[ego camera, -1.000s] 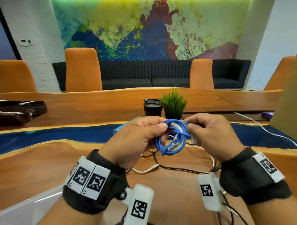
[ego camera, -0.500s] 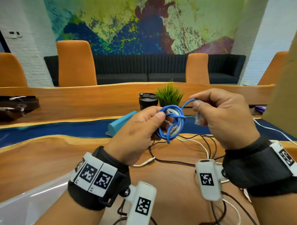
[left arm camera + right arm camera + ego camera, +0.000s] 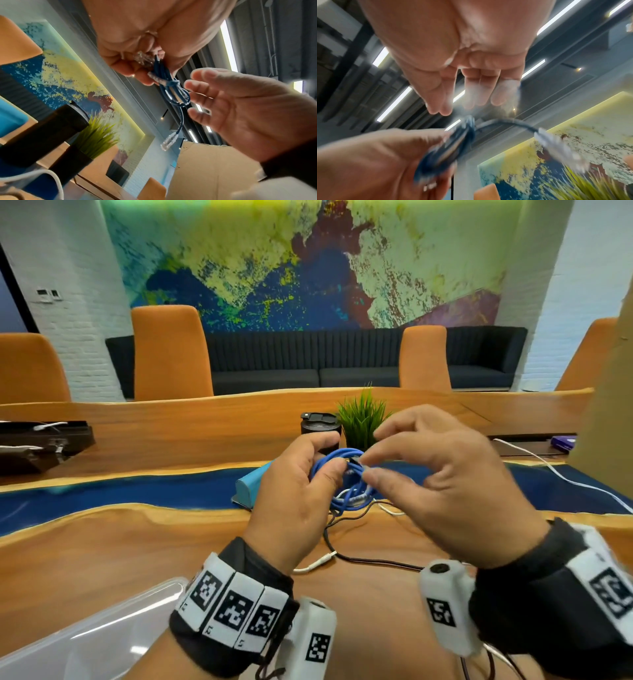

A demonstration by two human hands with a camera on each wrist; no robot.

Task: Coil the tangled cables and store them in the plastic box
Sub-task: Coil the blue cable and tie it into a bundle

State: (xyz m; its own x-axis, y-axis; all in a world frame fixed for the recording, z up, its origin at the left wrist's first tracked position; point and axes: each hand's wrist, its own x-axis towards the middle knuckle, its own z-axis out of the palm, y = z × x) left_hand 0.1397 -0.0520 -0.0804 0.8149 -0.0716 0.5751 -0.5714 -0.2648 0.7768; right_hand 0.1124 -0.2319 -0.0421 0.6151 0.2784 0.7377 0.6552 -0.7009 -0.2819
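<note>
A blue network cable, wound into a small coil, is gripped between the thumb and fingers of my left hand above the wooden table. In the left wrist view the blue coil has a wrap round its middle, and its clear plug dangles free. My right hand hovers beside the coil with fingers spread and holds nothing, which the right wrist view confirms for the right hand. Tangled black and white cables lie on the table under both hands. The clear plastic box is at the lower left.
Behind the hands stand a black tumbler and a small green plant, with a teal case beside them. A white cable runs at the right near a cardboard sheet. A dark tray sits far left.
My right hand had been pinching the cable's free end and drawing it round the coil; it has let go and opened. My left hand still holds the coil.
</note>
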